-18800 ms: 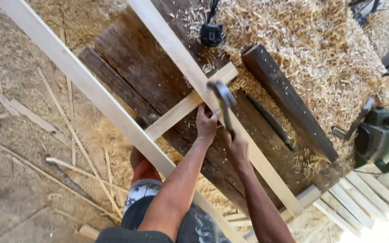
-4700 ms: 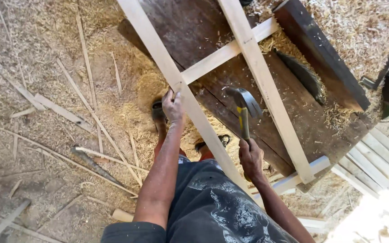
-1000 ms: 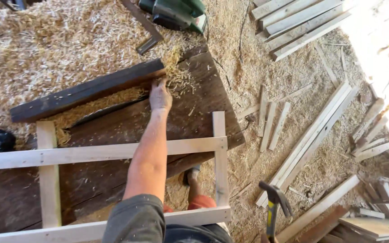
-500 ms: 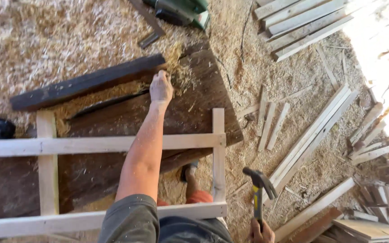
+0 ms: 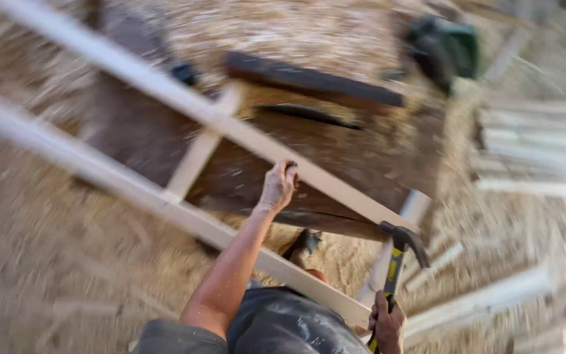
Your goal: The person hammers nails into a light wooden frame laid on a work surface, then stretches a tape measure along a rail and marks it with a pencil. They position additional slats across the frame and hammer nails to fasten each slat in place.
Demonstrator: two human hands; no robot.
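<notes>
Meanwhile, a pale wooden frame point(image 5: 165, 98) is gripped at its far rail by the left hand point(image 5: 278, 187), while a hammer point(image 5: 397, 252) is clasped upright in the right hand point(image 5: 388, 322), just beside the frame's near rail.

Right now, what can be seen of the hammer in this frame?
The hammer is a claw hammer with a dark metal head and a yellow-and-black handle. It stands nearly upright, head uppermost, at the lower right. The right hand grips the handle's lower end. Its head overlaps the pale wooden frame in view; contact cannot be told through the motion blur.
</notes>
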